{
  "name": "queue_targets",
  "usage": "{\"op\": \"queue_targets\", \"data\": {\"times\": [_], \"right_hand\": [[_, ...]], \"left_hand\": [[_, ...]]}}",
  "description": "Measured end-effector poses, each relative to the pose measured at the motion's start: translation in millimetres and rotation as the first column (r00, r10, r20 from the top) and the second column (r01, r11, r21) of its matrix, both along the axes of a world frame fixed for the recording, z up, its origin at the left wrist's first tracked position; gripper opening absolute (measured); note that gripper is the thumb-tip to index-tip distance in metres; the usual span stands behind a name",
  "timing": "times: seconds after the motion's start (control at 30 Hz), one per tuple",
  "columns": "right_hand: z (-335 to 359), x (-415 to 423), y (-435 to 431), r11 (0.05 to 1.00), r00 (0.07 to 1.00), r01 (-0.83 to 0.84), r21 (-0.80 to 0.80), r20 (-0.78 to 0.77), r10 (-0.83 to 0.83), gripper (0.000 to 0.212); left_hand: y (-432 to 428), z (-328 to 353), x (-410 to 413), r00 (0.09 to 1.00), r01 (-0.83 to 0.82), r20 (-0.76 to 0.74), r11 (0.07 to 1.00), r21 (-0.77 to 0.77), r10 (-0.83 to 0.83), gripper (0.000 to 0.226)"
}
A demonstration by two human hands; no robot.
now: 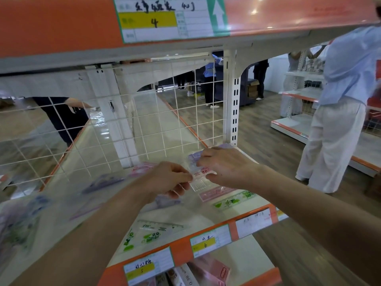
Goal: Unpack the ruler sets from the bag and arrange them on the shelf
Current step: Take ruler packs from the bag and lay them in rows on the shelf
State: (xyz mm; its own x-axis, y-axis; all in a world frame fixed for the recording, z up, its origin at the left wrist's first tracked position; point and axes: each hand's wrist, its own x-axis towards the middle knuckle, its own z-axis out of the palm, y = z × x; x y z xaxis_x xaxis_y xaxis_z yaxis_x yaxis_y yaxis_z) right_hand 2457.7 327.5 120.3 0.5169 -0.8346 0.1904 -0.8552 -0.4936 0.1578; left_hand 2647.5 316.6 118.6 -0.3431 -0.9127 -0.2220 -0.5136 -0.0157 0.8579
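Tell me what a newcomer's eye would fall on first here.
Both hands meet mid-frame over the shelf: the left hand and right hand pinch a clear ruler set with pink print. Just right of them lies a green ruler set near the shelf's front edge, and a big handwritten price label fills the orange strip overhead.

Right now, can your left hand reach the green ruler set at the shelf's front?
Probably yes: the green ruler set lies uncovered near the left hand, though that hand pinches the pink ruler set and must let go first.
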Motion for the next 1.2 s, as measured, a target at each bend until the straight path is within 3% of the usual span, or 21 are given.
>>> {"op": "queue_targets", "data": {"times": [0.17, 0.3, 0.7, 0.93, 1.2], "right_hand": [[1.9, -14.5, -7.7, 0.990, 0.990, 0.109, 0.091, -0.095, -0.100, 0.024], [-1.6, -27.4, -5.4, 0.965, 0.964, 0.179, 0.192, -0.230, -0.134, 0.027], [-7.4, -38.0, -5.4, 0.907, 0.938, 0.306, 0.291, -0.254, -0.235, 0.026], [5.1, -21.8, -0.9, 0.935, 0.967, 0.214, 0.282, -0.195, -0.163, 0.036], [14.2, 45.3, -12.7, 0.973, 0.992, 0.061, 0.223, -0.121, -0.035, 0.028]], "left_hand": [[-3.8, -3.6, 1.1, 0.986, -0.007, 0.165, 0.986, -0.169, 0.036, 0.010], [-6.5, -8.0, 10.2, 0.973, -0.008, 0.224, 0.974, -0.224, 0.059, 0.011], [-11.7, -13.2, 12.6, 0.958, 0.022, 0.277, 0.942, -0.335, 0.076, 0.011], [-8.9, -10.4, 23.4, 0.948, 0.035, 0.306, 0.929, -0.370, 0.086, 0.017], [5.0, -2.9, 61.3, 0.925, -0.060, 0.329, 0.929, -0.366, 0.189, 0.018]]}}
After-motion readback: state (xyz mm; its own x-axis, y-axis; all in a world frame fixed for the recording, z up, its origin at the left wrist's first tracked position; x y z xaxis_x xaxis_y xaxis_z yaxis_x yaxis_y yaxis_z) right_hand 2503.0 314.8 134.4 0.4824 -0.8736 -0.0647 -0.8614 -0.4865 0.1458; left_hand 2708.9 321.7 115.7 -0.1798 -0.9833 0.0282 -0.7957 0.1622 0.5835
